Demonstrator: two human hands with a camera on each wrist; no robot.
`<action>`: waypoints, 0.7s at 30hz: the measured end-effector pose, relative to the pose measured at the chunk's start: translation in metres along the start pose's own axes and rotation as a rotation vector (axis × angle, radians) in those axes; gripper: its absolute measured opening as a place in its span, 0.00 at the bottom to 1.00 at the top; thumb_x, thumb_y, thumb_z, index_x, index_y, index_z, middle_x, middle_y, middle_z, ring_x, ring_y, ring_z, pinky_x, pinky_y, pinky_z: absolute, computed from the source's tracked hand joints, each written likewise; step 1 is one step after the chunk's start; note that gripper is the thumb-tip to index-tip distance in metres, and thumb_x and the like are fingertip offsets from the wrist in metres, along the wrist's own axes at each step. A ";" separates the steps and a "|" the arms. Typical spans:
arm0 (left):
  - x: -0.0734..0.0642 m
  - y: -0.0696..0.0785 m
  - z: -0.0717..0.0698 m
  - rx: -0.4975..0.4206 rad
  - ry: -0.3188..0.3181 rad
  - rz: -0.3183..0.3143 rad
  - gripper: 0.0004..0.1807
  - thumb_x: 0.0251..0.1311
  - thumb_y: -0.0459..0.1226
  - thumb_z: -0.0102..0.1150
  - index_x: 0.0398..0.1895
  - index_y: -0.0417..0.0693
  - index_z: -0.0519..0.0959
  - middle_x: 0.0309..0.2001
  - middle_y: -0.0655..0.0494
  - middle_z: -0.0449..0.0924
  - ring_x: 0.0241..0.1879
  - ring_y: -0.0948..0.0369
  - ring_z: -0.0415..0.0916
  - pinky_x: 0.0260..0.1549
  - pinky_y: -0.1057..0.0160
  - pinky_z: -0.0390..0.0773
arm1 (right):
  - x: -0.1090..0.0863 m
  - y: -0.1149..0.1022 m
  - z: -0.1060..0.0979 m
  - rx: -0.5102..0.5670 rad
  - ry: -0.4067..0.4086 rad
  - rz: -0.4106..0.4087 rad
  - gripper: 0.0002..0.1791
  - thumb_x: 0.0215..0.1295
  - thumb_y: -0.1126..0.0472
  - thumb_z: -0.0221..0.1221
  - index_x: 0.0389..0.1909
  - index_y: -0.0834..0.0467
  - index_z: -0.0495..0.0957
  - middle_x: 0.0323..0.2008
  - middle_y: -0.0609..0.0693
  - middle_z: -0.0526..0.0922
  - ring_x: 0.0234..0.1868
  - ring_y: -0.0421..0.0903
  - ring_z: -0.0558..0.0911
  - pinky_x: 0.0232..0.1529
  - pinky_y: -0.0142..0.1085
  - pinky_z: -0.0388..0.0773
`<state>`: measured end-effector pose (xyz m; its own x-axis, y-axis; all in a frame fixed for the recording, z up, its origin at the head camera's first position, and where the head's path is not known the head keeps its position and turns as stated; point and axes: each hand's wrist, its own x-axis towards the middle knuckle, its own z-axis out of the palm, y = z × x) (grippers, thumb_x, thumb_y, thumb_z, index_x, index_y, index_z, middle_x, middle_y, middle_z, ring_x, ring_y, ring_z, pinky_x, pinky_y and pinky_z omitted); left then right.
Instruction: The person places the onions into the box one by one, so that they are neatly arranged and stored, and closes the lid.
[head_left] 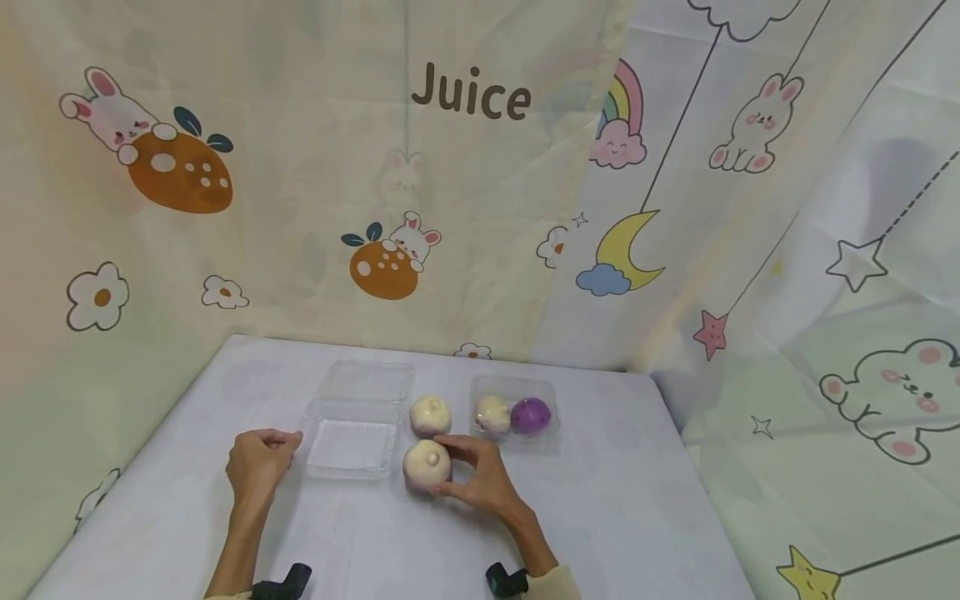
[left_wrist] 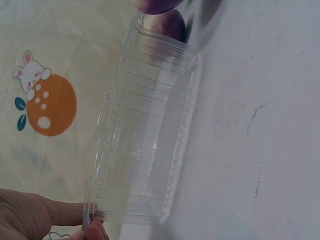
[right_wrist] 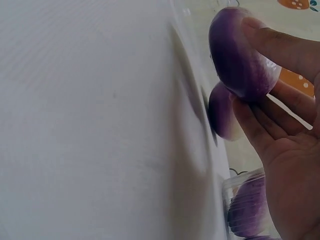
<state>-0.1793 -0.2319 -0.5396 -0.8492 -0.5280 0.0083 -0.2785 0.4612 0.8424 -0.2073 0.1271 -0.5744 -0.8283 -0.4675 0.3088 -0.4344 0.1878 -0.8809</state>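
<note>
My right hand (head_left: 483,479) holds a purple-and-cream turnip (head_left: 427,465) between thumb and fingers, raised off the table in the right wrist view. Its pale, nubbed side faces up and its purple side down. Just behind it a second turnip (head_left: 430,415) rests on the table, beside an open clear plastic clamshell box (head_left: 352,477). The left edge of that box is pinched between the thumb and fingers of my left hand (head_left: 258,462); the left wrist view shows this grip. Nothing lies inside the box.
Right of the loose turnip stands another clear plastic box (head_left: 551,442). Inside it are a pale-side-up turnip (head_left: 493,414) and a purple-side-up one (head_left: 530,416). A white-covered table (head_left: 600,517) lies under everything, with a printed curtain (head_left: 300,167) behind.
</note>
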 end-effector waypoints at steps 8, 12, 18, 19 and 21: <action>0.000 0.001 0.000 -0.001 -0.003 0.015 0.15 0.69 0.36 0.70 0.40 0.26 0.88 0.22 0.46 0.87 0.19 0.58 0.80 0.24 0.60 0.70 | 0.003 -0.007 -0.001 -0.013 -0.002 -0.019 0.40 0.52 0.65 0.84 0.68 0.58 0.82 0.66 0.55 0.87 0.67 0.50 0.86 0.70 0.38 0.84; 0.000 0.001 0.000 0.005 0.001 0.022 0.15 0.69 0.36 0.70 0.39 0.26 0.88 0.22 0.45 0.87 0.19 0.58 0.80 0.25 0.61 0.70 | 0.004 -0.009 -0.001 -0.004 -0.010 -0.035 0.40 0.53 0.66 0.83 0.69 0.59 0.82 0.66 0.54 0.87 0.68 0.49 0.85 0.71 0.39 0.83; 0.000 0.001 -0.001 0.007 0.007 0.031 0.16 0.68 0.37 0.70 0.38 0.26 0.88 0.22 0.45 0.87 0.18 0.59 0.79 0.24 0.61 0.70 | 0.008 -0.011 0.000 -0.003 -0.022 -0.077 0.41 0.53 0.67 0.83 0.70 0.64 0.79 0.68 0.56 0.86 0.69 0.47 0.84 0.71 0.40 0.83; 0.000 0.001 -0.001 0.008 0.007 0.031 0.16 0.68 0.36 0.70 0.38 0.26 0.88 0.22 0.45 0.87 0.18 0.59 0.79 0.24 0.61 0.70 | 0.008 -0.011 0.000 -0.010 -0.022 -0.086 0.41 0.53 0.66 0.83 0.70 0.65 0.79 0.67 0.57 0.86 0.69 0.48 0.85 0.70 0.40 0.84; 0.000 0.000 -0.001 0.009 0.008 0.028 0.16 0.68 0.36 0.70 0.38 0.26 0.88 0.22 0.44 0.87 0.18 0.59 0.79 0.24 0.61 0.70 | 0.008 -0.013 0.001 -0.005 -0.025 -0.092 0.41 0.53 0.66 0.83 0.70 0.66 0.79 0.67 0.59 0.86 0.69 0.48 0.85 0.70 0.40 0.84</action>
<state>-0.1789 -0.2320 -0.5388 -0.8531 -0.5205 0.0358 -0.2591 0.4823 0.8368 -0.2086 0.1203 -0.5608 -0.7756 -0.5044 0.3796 -0.5105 0.1474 -0.8471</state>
